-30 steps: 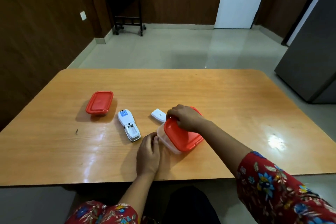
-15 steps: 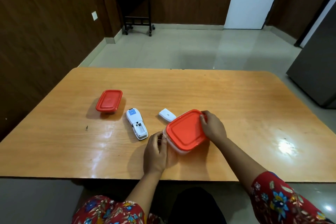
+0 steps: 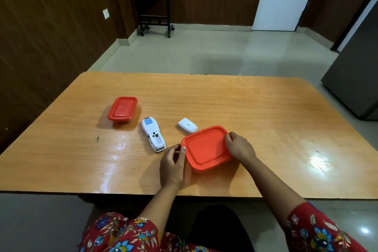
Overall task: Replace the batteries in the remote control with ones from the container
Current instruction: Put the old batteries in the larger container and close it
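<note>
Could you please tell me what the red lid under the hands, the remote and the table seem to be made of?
Red lid: looks like smooth moulded plastic, with a raised rim and a soft sheen.
Remote: apparently glossy white hard plastic, its battery bay open.
Table: wood or wood-look laminate, I cannot tell which; grain lines show under a glossy coat that mirrors the lights.

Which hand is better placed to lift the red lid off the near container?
Probably the right hand: its fingers already grip the far right edge of the lid. The left hand cups the near left side, so it suits steadying the container.
</note>
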